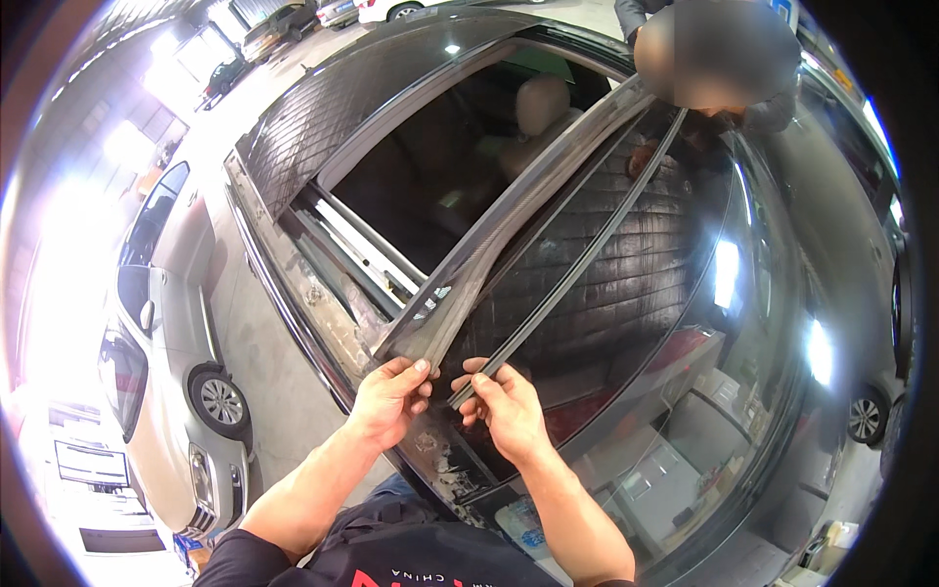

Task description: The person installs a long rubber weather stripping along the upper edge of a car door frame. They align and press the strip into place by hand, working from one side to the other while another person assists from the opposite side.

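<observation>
My right hand (504, 406) pinches the near end of a long, thin, dark trim strip (592, 254) between thumb and fingers. The strip slants up and away over the car's dark glass (626, 284) toward another person at the far side. My left hand (393, 399) is closed, thumb against fingertips, right at the near end of a grey band (479, 269) along the edge of the roof opening (411, 196). Whether it grips that band or something smaller is hidden by the fingers. Both hands are close together above the near roof edge.
Across the car a person (719, 59) leans over the far end of the strip. A seat headrest (543, 106) shows through the roof opening, with pale metal rails (362, 245) at its side. A silver car (166, 362) stands at left; other vehicles are parked farther back.
</observation>
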